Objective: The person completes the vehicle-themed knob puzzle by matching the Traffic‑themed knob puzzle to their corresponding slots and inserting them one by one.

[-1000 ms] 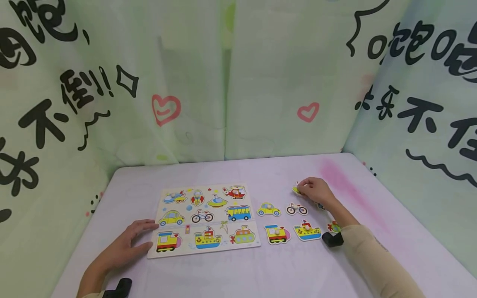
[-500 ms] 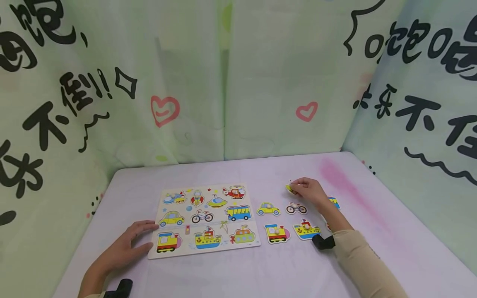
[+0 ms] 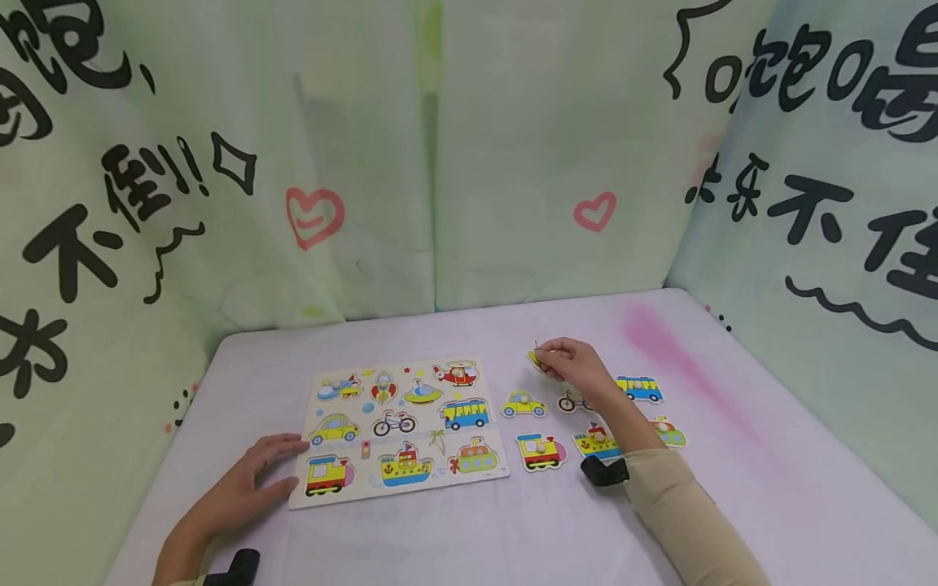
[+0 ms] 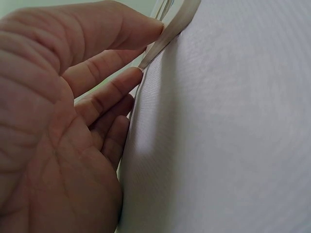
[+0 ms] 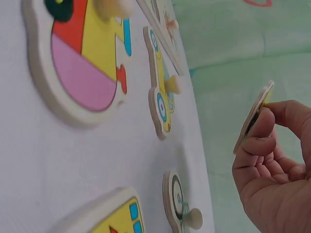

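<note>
My right hand pinches a small yellow wooden puzzle piece above the table, to the right of the puzzle board's top edge. In the right wrist view this puzzle piece is seen nearly edge-on between thumb and fingers, so its picture is mostly hidden. A flat puzzle board with pictures of vehicles lies left of centre. My left hand rests at its left side, fingers extended and fingertips at the edge. The left wrist view shows the thumb and fingertips of this left hand along the board's edge.
Right of the board lie knobbed pieces: a yellow car, a bicycle, a bus, a train, a ship and a submarine. The right forearm passes over some. Printed curtains enclose the table.
My right hand has carried the yellow puzzle piece leftward, towards the board. The bus and submarine pieces have come into sight from behind the arm. My left hand stays at the board's edge.
</note>
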Available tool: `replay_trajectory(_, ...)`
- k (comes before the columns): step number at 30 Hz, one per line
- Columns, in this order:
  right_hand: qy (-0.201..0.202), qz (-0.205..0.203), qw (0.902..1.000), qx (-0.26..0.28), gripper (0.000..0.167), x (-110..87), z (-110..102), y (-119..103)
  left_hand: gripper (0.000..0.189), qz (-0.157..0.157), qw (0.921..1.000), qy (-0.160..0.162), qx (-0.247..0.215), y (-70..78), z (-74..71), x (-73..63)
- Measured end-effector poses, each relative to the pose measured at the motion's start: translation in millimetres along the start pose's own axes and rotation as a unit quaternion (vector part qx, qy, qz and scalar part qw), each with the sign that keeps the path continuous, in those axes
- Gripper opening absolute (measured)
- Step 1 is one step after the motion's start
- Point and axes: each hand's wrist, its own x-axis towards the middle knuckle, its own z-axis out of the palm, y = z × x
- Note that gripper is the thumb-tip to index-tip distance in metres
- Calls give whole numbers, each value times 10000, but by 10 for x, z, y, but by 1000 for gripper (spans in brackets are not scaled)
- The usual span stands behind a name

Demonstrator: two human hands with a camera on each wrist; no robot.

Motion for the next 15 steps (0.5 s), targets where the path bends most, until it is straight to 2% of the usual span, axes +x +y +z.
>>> replay_trajectory(6,-145,0,9987,479,32,-16,135,-81,47,-84,10000,20,33,25,-10,5)
replay_trajectory(15,-338,-88,9980,528,27,-33,411,-186,48,-191,9998,-24,-62,12,12,13)
